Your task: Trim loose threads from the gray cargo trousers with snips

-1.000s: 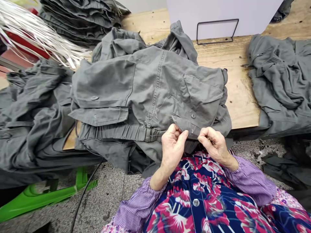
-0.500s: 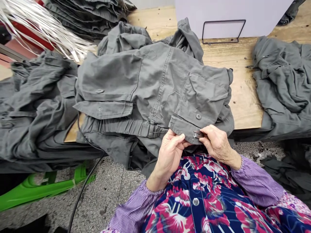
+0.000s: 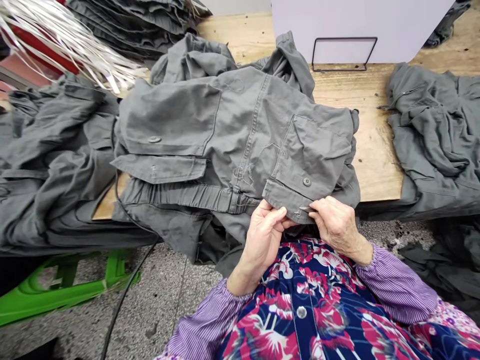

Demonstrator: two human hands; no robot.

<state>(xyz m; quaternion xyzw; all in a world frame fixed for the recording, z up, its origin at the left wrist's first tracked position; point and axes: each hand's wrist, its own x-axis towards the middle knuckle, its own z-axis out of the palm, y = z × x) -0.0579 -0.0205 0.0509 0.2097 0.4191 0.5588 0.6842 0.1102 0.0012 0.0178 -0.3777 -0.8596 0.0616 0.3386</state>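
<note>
Grey trousers [image 3: 236, 130] lie spread over the front edge of the wooden table, with two buttoned pockets facing up. My left hand [image 3: 264, 235] pinches the lower edge of the right pocket flap [image 3: 283, 197] between thumb and fingers. Close beside it on the right, my right hand [image 3: 335, 222] is closed, thumb and forefinger together at the flap's loose threads near the buttonhole. Whether it grips the thread or the cloth is too small to tell. Just above the flap a round button [image 3: 307, 181] shows on the pocket.
Grey garments lie in piles at the left [image 3: 56, 155], right [image 3: 435, 135] and back left [image 3: 138, 25]. White strips [image 3: 75, 45] hang at the upper left. A wire frame [image 3: 345, 69] stands before a white panel [image 3: 360, 20]. A black cable [image 3: 127, 285] runs past a green stool [image 3: 56, 297].
The camera view has shifted slightly. My right hand has stayed at the flap with its fingertips a little altered, and the loose threads there lie differently. My left hand keeps its pinch.
</note>
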